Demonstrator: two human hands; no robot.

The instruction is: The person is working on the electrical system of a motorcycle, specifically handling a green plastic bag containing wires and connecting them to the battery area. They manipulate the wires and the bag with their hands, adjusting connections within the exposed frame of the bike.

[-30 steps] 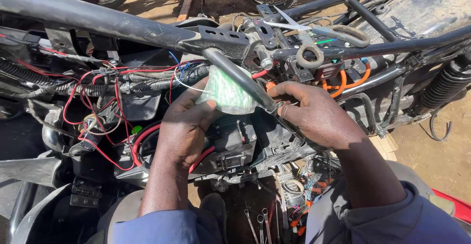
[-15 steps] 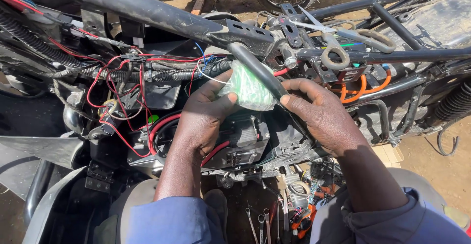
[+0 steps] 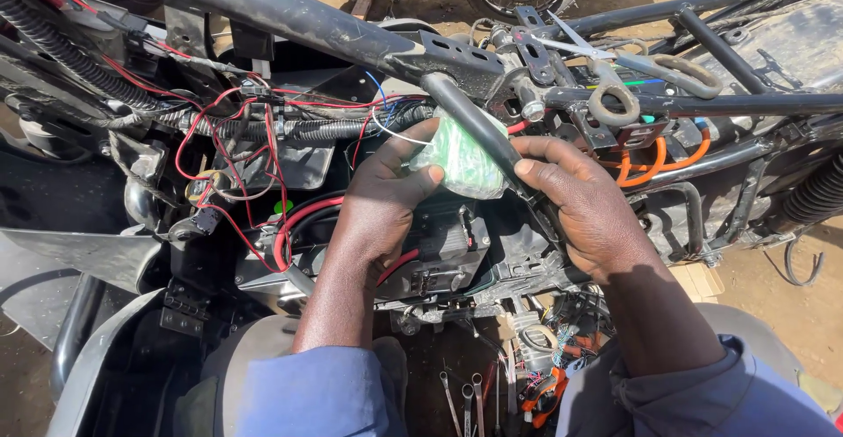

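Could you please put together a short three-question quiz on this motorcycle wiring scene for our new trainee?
1. True or false: both the left hand and the right hand touch the green plastic-wrapped part.
2. Which tool rests on the frame above the right hand? A) scissors B) hammer C) drill
3. What colour is the looped cable just right of the right hand?

Key: 1 true. 2 A. 3 orange.

crumpled green plastic bag (image 3: 461, 158) w/ frame tube (image 3: 479, 134) across
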